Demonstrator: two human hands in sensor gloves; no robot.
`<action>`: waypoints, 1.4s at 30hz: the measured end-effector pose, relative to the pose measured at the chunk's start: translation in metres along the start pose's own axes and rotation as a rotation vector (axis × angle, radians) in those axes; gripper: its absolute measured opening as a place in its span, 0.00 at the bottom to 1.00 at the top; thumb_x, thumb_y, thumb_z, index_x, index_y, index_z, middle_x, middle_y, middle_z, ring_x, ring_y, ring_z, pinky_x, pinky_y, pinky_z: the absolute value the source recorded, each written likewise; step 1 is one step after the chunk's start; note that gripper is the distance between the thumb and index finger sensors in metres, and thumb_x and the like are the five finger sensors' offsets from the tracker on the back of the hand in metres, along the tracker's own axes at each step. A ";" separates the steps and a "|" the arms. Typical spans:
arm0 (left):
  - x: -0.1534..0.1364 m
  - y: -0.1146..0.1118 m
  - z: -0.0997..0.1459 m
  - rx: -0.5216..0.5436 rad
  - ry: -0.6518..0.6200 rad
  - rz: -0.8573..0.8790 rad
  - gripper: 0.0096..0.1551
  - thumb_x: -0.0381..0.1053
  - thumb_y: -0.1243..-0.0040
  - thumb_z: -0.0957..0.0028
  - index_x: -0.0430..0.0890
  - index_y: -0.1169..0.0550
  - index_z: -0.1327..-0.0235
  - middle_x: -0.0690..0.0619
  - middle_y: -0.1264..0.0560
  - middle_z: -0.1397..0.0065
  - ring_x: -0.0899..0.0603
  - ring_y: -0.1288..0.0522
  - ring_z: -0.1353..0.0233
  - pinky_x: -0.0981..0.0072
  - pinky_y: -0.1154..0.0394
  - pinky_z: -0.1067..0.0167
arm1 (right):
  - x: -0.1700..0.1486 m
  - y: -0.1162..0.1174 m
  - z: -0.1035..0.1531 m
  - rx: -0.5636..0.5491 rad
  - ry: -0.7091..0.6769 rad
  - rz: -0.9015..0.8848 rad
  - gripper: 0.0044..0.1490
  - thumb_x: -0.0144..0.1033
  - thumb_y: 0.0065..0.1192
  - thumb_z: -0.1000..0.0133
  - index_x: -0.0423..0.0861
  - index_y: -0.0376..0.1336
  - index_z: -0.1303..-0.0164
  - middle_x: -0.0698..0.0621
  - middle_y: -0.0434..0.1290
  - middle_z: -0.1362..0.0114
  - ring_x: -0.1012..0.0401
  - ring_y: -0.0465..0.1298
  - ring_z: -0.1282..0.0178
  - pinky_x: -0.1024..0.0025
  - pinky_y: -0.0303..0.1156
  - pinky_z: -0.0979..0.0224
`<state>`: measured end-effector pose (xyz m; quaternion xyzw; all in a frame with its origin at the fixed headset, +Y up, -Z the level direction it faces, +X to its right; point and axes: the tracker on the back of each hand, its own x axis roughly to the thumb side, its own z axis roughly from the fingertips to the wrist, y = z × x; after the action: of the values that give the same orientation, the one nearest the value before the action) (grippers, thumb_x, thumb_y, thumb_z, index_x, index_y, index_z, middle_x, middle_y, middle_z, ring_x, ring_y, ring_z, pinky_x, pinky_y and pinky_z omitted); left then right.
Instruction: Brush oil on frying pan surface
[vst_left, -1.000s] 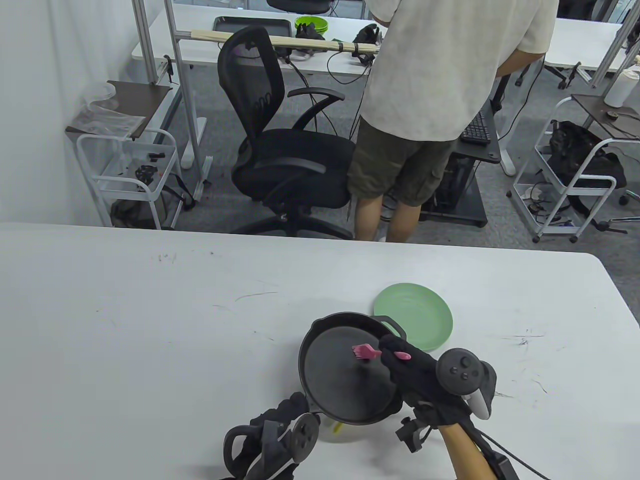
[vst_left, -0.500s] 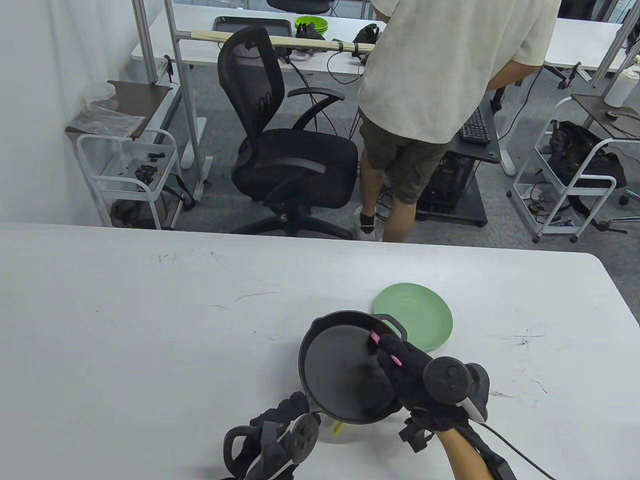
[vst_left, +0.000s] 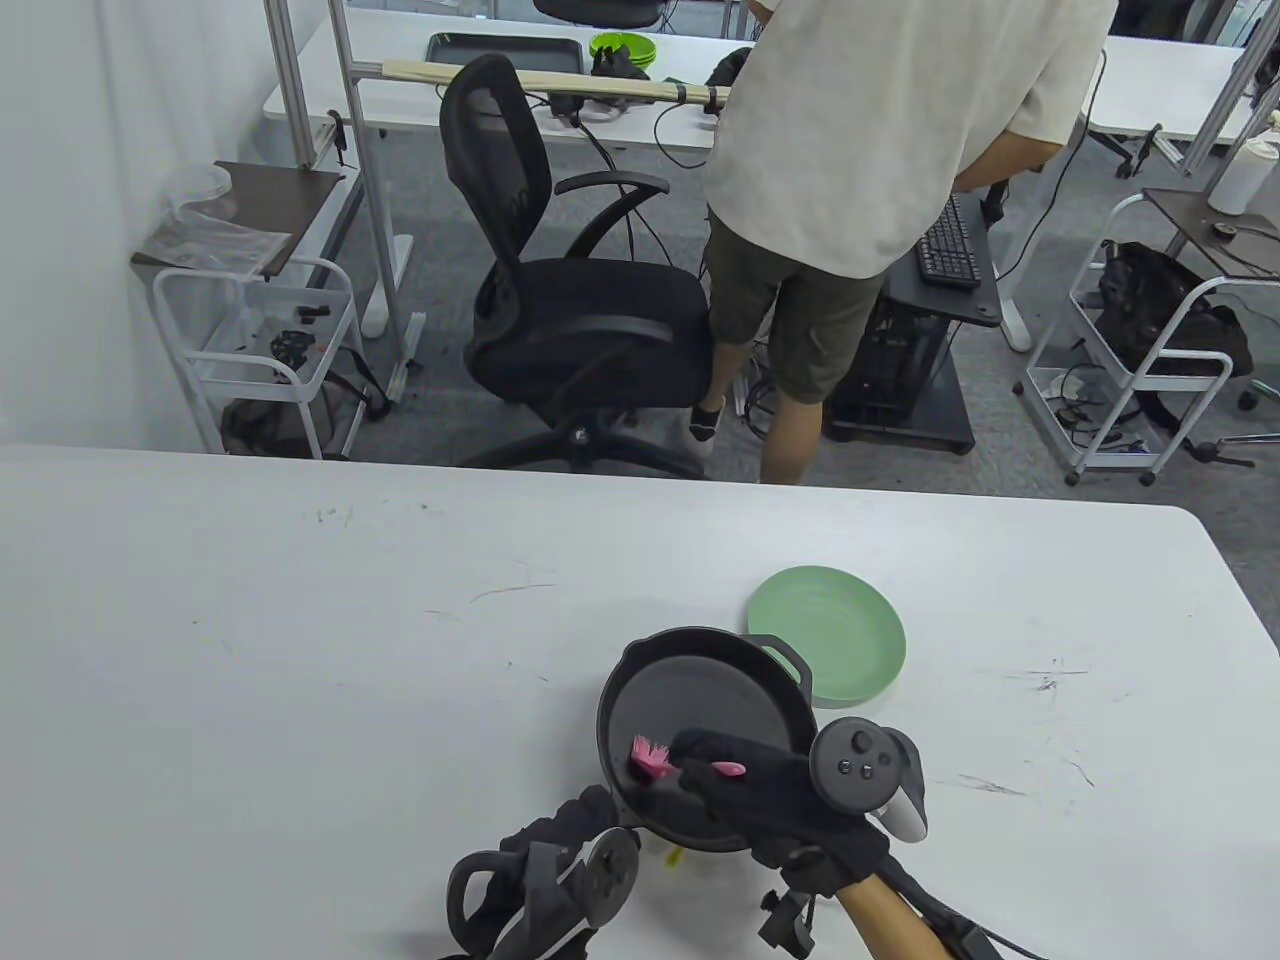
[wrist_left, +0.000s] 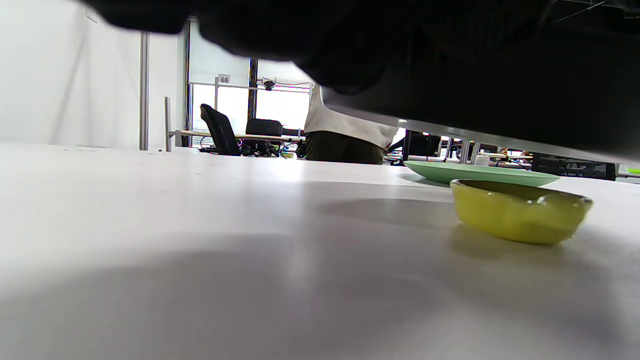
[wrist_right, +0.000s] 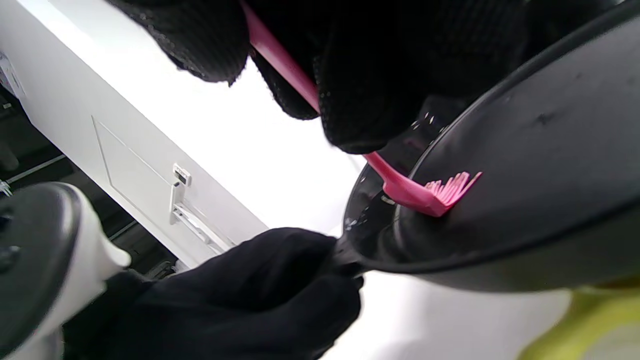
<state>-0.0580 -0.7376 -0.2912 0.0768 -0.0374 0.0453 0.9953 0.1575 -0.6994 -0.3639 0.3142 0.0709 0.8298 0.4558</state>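
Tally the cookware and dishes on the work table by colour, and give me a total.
Black: 1, the frying pan
Green: 1, the plate
Yellow: 1, the small dish under the pan
Pink: 1, the brush in the right hand
Total: 4

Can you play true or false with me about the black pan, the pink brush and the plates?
1. The right hand holds the pink brush. True.
2. The brush bristles are on the green plate. False: they touch the inside of the frying pan.
3. The left hand has a grip on the pan's handle. True.
4. The small yellow dish sits on top of the pan. False: it sits on the table, under the raised pan.
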 end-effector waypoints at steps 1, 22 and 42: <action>0.000 0.000 0.000 0.000 0.001 0.002 0.37 0.66 0.43 0.48 0.44 0.23 0.34 0.57 0.16 0.61 0.53 0.18 0.72 0.61 0.19 0.69 | 0.000 0.000 0.000 -0.021 -0.004 -0.022 0.32 0.52 0.54 0.32 0.43 0.64 0.26 0.34 0.77 0.35 0.56 0.81 0.54 0.65 0.80 0.54; 0.000 0.001 0.000 0.003 0.002 -0.001 0.37 0.66 0.43 0.48 0.44 0.23 0.34 0.57 0.16 0.61 0.53 0.18 0.71 0.61 0.19 0.69 | -0.019 -0.039 0.007 -0.269 0.133 0.202 0.31 0.46 0.59 0.33 0.40 0.64 0.26 0.33 0.78 0.36 0.56 0.82 0.58 0.67 0.80 0.60; 0.000 0.001 0.000 0.012 0.002 -0.004 0.37 0.66 0.43 0.48 0.44 0.23 0.34 0.57 0.16 0.61 0.53 0.18 0.71 0.61 0.19 0.69 | -0.011 -0.026 0.003 -0.131 0.087 0.251 0.31 0.47 0.58 0.33 0.44 0.63 0.23 0.33 0.75 0.32 0.56 0.81 0.57 0.70 0.78 0.60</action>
<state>-0.0582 -0.7364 -0.2906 0.0829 -0.0360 0.0434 0.9950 0.1825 -0.6940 -0.3768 0.2537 -0.0036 0.8959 0.3646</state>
